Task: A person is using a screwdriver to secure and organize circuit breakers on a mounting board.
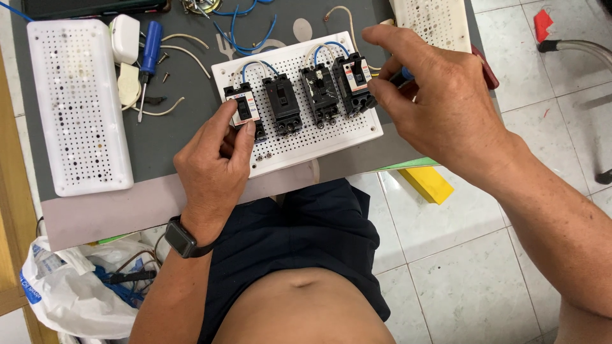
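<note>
Left hand (pixel 213 169) grip pinches leftmost black breaker (pixel 244 109), white-red label, on white perforated board (pixel 299 102) mid-frame on worktop (pixel 159 137); right hand (pixel 440 105) grip clenched on blue-handled tool (pixel 404 74) by rightmost breaker (pixel 355 83)

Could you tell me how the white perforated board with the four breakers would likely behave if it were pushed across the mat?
The white perforated board looks rigid, so it would probably slide as one piece. Four breakers likely make it fairly heavy. The left hand pinches its edge, probably steadying it.
</note>
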